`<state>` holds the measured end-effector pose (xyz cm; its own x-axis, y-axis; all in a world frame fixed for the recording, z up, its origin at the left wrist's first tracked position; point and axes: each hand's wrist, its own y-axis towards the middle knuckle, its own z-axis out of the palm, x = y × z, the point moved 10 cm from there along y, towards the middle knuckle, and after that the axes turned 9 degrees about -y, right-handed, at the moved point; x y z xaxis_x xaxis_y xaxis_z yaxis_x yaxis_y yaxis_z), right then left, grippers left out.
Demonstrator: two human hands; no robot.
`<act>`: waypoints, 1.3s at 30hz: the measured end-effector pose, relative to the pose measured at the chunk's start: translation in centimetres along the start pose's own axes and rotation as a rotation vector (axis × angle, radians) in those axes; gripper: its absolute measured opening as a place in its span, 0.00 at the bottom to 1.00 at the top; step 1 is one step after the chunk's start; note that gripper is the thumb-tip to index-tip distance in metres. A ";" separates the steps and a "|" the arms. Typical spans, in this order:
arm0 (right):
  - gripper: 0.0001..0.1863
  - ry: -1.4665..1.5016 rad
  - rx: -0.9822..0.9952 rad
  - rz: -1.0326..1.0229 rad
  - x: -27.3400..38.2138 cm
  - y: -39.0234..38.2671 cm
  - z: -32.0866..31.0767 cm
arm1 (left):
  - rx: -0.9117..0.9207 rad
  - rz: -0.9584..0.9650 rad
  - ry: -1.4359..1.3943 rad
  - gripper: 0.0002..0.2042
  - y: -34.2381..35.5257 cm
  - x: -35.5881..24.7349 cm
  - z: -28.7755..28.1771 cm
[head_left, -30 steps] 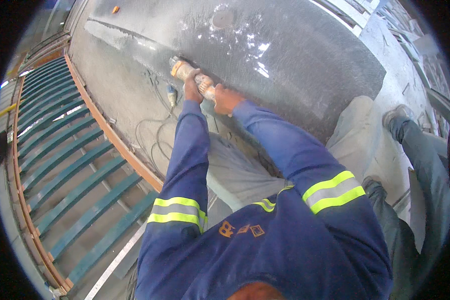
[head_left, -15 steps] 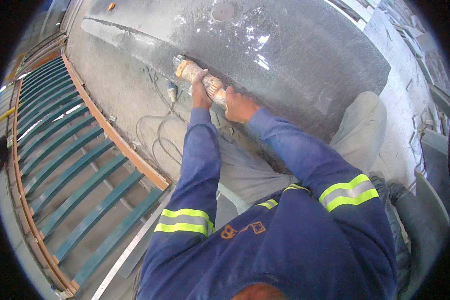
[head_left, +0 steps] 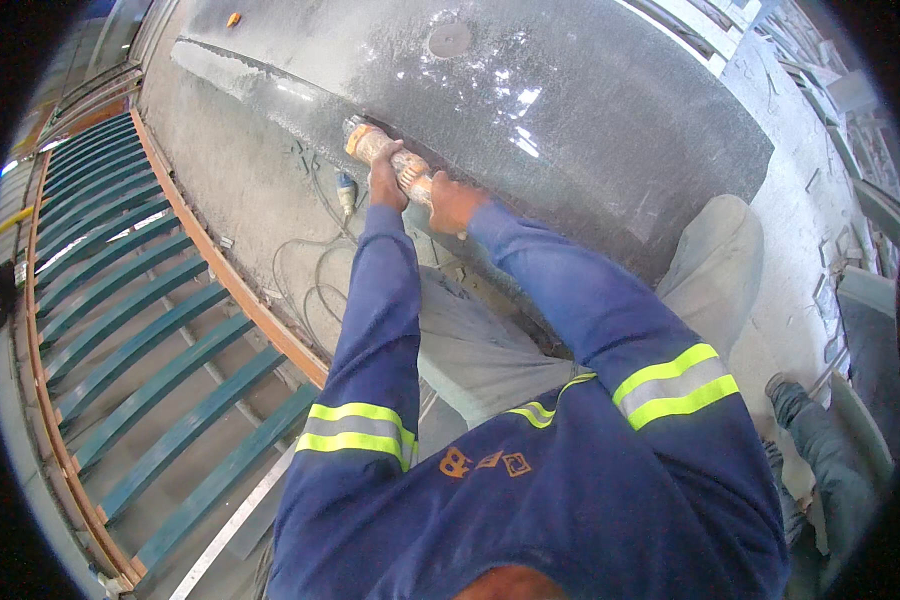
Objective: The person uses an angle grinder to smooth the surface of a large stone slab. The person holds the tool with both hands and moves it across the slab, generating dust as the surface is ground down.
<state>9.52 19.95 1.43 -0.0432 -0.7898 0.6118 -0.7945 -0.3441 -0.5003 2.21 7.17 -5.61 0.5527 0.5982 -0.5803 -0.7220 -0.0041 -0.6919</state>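
A dusty orange-and-white handheld power tool (head_left: 410,172), which looks like an angle grinder, is gripped in both hands. My left hand (head_left: 386,184) wraps round its body, close behind the head. My right hand (head_left: 454,204) is closed on its rear end. The tool's metal head rests at the near edge of a large grey stone slab (head_left: 610,110), by a long dark line running to the far left. Dust and the tool hide any disc on it. A strip of pale stone (head_left: 240,85) lies along that line.
A blue-and-white plug (head_left: 346,195) and looping cable lie left of the tool. A round disc (head_left: 450,40) and a small orange object (head_left: 233,19) rest on the slab. At left stands an orange-framed rack (head_left: 225,265) with green slats. Dark trouser legs (head_left: 820,430), apparently another person's, show at lower right.
Both hands and the tool have shifted slightly left along the slab's edge. The dark trouser legs at lower right have moved apart. The view has tilted a little.
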 end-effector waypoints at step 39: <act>0.24 0.021 -0.023 -0.017 -1.1 -3.3 1.1 | 0.016 0.063 -0.052 0.12 -3.4 2.2 0.9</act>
<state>12.84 21.37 1.74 -0.0420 -0.7733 0.6326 -0.8088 -0.3454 -0.4760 5.51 9.26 -4.14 0.4838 0.6378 -0.5993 -0.7617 -0.0302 -0.6472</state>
